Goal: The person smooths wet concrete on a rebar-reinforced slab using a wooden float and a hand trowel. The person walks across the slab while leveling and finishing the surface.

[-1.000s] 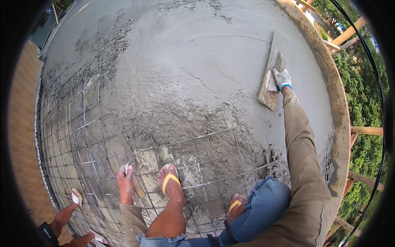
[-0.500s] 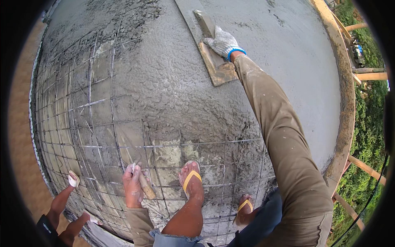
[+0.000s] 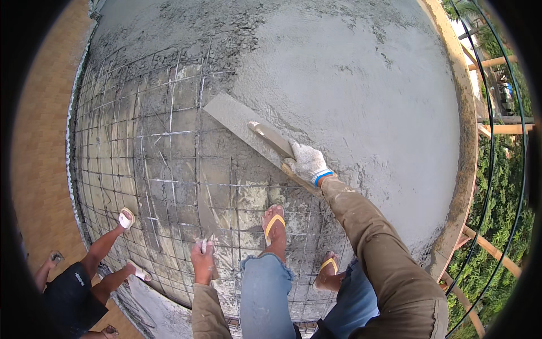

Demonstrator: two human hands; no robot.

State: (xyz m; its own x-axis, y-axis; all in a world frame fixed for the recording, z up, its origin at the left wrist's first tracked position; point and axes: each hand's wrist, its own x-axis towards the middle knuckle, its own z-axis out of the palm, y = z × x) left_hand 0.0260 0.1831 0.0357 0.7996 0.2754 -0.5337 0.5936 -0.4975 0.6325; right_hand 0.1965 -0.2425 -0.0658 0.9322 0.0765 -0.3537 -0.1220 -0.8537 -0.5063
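My right hand (image 3: 308,161), in a white knit glove with a blue cuff, is closed round the handle of a long, flat float (image 3: 232,117). The float lies slantwise over the edge of the wet concrete (image 3: 372,113), its far end reaching toward the bare bars. Lower down, my bare left hand (image 3: 202,262) is closed on a trowel (image 3: 208,219), whose narrow grey blade points away from me over the mesh. Most of the trowel's handle is hidden by the fingers.
Steel reinforcing mesh (image 3: 164,182) spreads at the left and under my sandalled feet (image 3: 275,223). A co-worker (image 3: 73,294) stands at the lower left. Along the right runs a formwork edge (image 3: 466,130), with wooden poles, black cables (image 3: 490,169) and greenery beyond.
The float has come nearer to me and turned, its far end swinging left over the bars. My left hand still holds the trowel. The view has shifted, showing more of the co-worker.
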